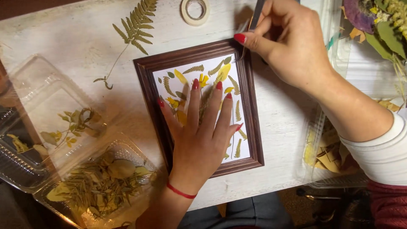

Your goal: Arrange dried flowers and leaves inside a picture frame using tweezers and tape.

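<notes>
Left hand [199,131] lies flat, fingers spread, on the white sheet inside one dark wooden frame [149,91]. Right hand [292,46] pinches tweezers [257,15] at the frame's far right corner. Two clear trays [46,110] crowd the left; bare table [280,110] right of frame.

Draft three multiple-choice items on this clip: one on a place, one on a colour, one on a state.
1. Where does the roll of pale tape lie?
A. beyond the dark brown wooden picture frame
B. inside the frame
C. in a clear plastic box

2. What colour is the thin band on the left hand's wrist?
A. blue
B. red
C. white

3. How is the left hand?
A. closed in a fist
B. lifted off the table
C. flat, fingers spread on the pressed leaves

Answers: 1 A, the roll sits at the table's far edge; 2 B, a red band circles the wrist; 3 C, the palm lies on the white sheet.
</notes>
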